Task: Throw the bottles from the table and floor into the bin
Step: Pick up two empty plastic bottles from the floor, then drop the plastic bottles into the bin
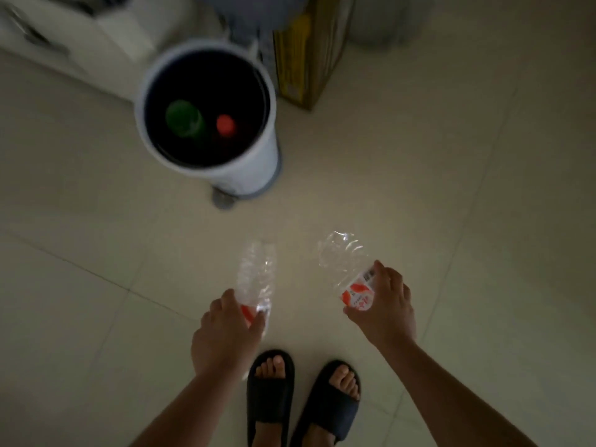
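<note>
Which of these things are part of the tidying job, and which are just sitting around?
Part of the job:
left bottle
right bottle
bin
green bottle inside the bin
red cap inside the bin

Just there:
cardboard box
white cabinet

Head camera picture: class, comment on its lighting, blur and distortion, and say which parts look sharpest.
Head view: dim and underexposed, the bin interior near black; the bin rim and yellow box are motion-smeared; floor tile lines bow from the wide-angle lens; sharpest are the left hand and right hand, each holding a clear bottle, left one and right one, with small glints.
</note>
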`<move>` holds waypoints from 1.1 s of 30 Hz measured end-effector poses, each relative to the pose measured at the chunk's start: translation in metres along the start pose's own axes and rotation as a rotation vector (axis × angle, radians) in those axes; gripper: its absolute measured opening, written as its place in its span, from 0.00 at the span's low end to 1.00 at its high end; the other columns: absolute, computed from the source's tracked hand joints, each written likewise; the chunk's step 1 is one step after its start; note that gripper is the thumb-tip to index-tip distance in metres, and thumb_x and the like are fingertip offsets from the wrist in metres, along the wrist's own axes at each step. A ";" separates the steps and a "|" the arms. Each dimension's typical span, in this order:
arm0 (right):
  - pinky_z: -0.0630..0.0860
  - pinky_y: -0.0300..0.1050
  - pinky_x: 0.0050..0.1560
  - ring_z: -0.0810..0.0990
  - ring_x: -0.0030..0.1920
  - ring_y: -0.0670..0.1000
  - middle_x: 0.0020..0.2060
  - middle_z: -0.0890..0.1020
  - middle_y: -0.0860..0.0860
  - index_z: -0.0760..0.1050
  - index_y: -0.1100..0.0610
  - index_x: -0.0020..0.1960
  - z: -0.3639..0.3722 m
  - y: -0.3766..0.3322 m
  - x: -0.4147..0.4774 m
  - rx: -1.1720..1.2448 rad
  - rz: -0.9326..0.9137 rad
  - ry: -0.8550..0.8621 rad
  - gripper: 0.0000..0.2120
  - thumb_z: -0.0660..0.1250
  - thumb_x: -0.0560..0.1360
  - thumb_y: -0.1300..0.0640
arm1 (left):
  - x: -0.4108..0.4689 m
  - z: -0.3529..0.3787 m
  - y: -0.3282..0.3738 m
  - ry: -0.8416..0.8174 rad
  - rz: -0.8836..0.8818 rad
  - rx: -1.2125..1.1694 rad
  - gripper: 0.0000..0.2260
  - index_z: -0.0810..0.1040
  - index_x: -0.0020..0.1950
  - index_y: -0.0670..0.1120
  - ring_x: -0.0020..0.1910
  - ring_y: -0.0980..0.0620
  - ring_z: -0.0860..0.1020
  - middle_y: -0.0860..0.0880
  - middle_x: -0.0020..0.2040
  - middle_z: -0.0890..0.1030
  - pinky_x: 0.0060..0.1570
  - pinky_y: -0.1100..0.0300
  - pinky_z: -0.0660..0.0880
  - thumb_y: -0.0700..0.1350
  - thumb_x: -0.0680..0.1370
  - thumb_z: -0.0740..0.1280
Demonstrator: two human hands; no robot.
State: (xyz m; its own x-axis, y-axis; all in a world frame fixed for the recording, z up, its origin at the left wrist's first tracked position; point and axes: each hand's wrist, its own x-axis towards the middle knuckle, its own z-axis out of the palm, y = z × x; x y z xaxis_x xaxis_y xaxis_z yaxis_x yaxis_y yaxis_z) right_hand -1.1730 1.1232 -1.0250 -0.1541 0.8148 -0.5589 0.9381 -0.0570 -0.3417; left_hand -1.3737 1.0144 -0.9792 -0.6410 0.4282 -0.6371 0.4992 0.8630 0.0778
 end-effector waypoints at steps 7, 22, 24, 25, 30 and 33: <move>0.73 0.53 0.60 0.69 0.65 0.57 0.67 0.68 0.51 0.60 0.50 0.72 -0.153 -0.066 -0.033 0.183 -0.080 0.022 0.46 0.76 0.60 0.40 | -0.080 -0.132 0.070 0.099 -0.055 -0.153 0.27 0.69 0.65 0.48 0.60 0.44 0.76 0.46 0.60 0.77 0.56 0.52 0.73 0.62 0.72 0.65; 0.75 0.49 0.57 0.77 0.55 0.55 0.56 0.75 0.55 0.73 0.53 0.58 -0.261 -0.215 -0.026 0.167 -0.240 -0.221 0.40 0.72 0.54 0.31 | -0.107 -0.261 0.097 0.116 -0.358 -0.685 0.26 0.73 0.56 0.47 0.55 0.42 0.79 0.43 0.55 0.79 0.53 0.53 0.74 0.66 0.70 0.64; 0.75 0.48 0.55 0.78 0.54 0.55 0.56 0.76 0.55 0.73 0.54 0.59 -0.263 -0.237 0.002 0.100 -0.260 -0.272 0.41 0.72 0.54 0.31 | -0.091 -0.265 0.101 0.090 -0.397 -0.764 0.26 0.72 0.57 0.46 0.56 0.42 0.78 0.43 0.56 0.79 0.53 0.53 0.73 0.66 0.71 0.64; 0.75 0.48 0.53 0.79 0.53 0.55 0.55 0.77 0.56 0.73 0.55 0.59 -0.263 -0.247 0.016 0.053 -0.276 -0.299 0.43 0.71 0.52 0.30 | -0.082 -0.267 0.104 0.083 -0.414 -0.788 0.27 0.72 0.58 0.46 0.57 0.43 0.78 0.43 0.57 0.78 0.54 0.53 0.73 0.66 0.71 0.64; 0.80 0.52 0.49 0.81 0.46 0.53 0.48 0.80 0.53 0.76 0.48 0.49 -0.252 -0.284 0.077 -0.096 -0.362 -0.376 0.33 0.70 0.52 0.28 | -0.046 -0.270 0.114 0.068 -0.516 -0.864 0.27 0.72 0.60 0.47 0.56 0.44 0.78 0.44 0.57 0.77 0.52 0.54 0.73 0.65 0.72 0.63; 0.81 0.50 0.46 0.82 0.43 0.51 0.47 0.80 0.56 0.77 0.51 0.47 -0.243 -0.290 0.099 -0.165 -0.410 -0.376 0.33 0.70 0.53 0.28 | -0.032 -0.267 0.118 0.047 -0.574 -0.908 0.28 0.73 0.60 0.47 0.54 0.44 0.79 0.45 0.56 0.78 0.54 0.52 0.75 0.67 0.71 0.63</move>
State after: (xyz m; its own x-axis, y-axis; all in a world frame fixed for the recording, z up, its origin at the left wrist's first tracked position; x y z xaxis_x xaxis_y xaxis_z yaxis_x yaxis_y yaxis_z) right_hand -1.3844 1.3606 -0.7973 -0.5865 0.4888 -0.6458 0.8097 0.3355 -0.4815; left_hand -1.4500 1.1745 -0.7446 -0.6735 -0.1111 -0.7308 -0.4908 0.8064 0.3297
